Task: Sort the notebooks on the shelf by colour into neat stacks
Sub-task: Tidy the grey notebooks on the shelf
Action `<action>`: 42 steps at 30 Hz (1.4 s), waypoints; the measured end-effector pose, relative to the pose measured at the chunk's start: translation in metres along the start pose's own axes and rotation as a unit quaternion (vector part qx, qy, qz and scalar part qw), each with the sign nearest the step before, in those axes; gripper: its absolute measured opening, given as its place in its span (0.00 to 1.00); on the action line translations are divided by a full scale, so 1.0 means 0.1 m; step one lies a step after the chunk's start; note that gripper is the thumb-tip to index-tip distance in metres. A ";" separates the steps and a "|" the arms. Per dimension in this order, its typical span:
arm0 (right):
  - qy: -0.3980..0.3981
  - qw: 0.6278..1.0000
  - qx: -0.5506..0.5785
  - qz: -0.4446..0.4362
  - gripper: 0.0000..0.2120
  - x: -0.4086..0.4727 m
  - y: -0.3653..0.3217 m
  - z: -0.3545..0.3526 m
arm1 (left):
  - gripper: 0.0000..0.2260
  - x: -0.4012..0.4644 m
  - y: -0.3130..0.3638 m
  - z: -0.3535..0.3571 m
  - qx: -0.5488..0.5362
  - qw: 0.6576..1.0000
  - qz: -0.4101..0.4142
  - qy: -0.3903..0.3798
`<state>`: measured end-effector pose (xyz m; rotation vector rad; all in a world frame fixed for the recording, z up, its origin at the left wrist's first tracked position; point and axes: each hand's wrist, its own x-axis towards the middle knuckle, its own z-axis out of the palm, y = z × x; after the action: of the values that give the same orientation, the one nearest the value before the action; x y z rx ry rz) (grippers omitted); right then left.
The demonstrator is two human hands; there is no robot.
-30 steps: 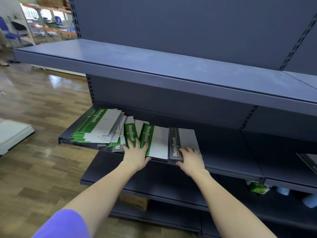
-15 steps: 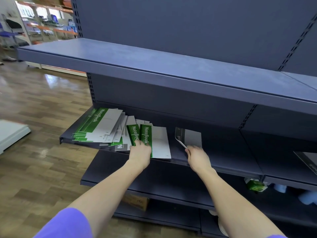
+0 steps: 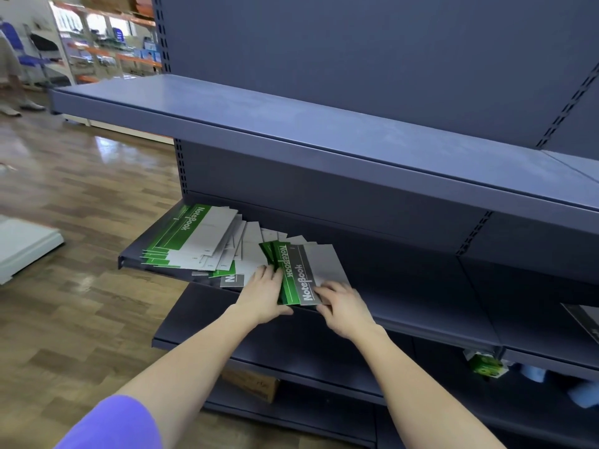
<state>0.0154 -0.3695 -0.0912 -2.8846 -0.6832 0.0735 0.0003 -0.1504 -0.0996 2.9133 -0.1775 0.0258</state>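
Note:
On the middle shelf (image 3: pixel 405 315) lies a fanned stack of green-and-white notebooks (image 3: pixel 191 234) at the left end. Nearer the middle, a grey-spined notebook (image 3: pixel 311 270) lies on top of a few green notebooks (image 3: pixel 281 270). My left hand (image 3: pixel 262 296) holds the near edge of those green notebooks, fingers on top and thumb along the front. My right hand (image 3: pixel 343 306) pinches the near right corner of the grey notebook. Another grey notebook (image 3: pixel 232 281) peeks out from under the loose white covers.
The upper shelf (image 3: pixel 324 137) overhangs the notebooks. The lower shelf (image 3: pixel 291 345) juts out below my hands. A cardboard box (image 3: pixel 252 384) sits at the bottom, and a green-and-white packet (image 3: pixel 483 364) lies lower right. Wooden floor spreads to the left.
My right hand lifted the grey notebook from its spot on the right and brought it left onto the green notebooks. My left hand stayed on the green notebooks.

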 end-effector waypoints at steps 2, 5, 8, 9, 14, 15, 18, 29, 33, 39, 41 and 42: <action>-0.012 1.000 0.022 -0.011 0.24 0.02 -0.05 -0.02 | 0.46 0.00 -0.04 -0.02 0.013 1.000 -0.022 -0.002; 0.016 0.997 0.065 0.038 0.24 0.11 -0.09 -0.04 | 0.49 0.02 -0.04 -0.05 0.039 0.998 -0.040 -0.016; -0.002 0.985 0.072 0.155 0.28 0.20 -0.04 -0.05 | 0.47 0.05 -0.04 -0.05 0.026 0.999 -0.029 -0.035; -0.023 0.983 0.075 0.168 0.28 0.22 -0.02 -0.06 | 0.47 0.05 -0.02 -0.05 0.017 0.999 -0.025 -0.040; -0.006 0.970 0.144 0.198 0.21 0.24 0.02 -0.07 | 0.50 0.07 -0.01 -0.08 -0.020 0.999 -0.008 -0.045; 0.001 0.963 0.162 0.216 0.20 0.26 0.02 -0.08 | 0.51 0.05 -0.01 -0.10 -0.027 0.998 -0.002 -0.059; -0.001 0.943 0.192 0.272 0.22 0.35 0.00 -0.14 | 0.54 -0.01 -0.01 -0.20 -0.031 0.994 0.015 -0.101; -0.065 0.853 0.381 0.350 0.11 0.37 -0.09 -0.25 | 0.50 -0.04 -0.06 -0.25 -0.028 0.993 0.025 -0.108; -0.060 0.825 0.419 0.375 0.26 0.54 0.12 0.03 | 0.50 -0.03 -0.03 -0.25 -0.027 0.993 0.024 -0.112; 0.013 0.837 0.400 0.373 0.24 0.22 -0.29 -0.28 | 0.49 -0.02 0.02 -0.25 -0.011 0.993 0.031 -0.109; 0.028 0.836 0.412 0.361 0.22 0.12 -0.28 -0.26 | 0.49 -0.03 0.06 -0.21 -0.012 0.993 0.032 -0.110; 0.035 0.840 0.410 0.353 0.21 0.08 -0.26 -0.24 | 0.49 -0.05 0.10 -0.20 -0.012 0.993 0.032 -0.110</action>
<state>0.0128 -0.3472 -0.0629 -2.1077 0.3976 0.2754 -0.0055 -0.1550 -0.0782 2.8809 -0.3046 -0.2857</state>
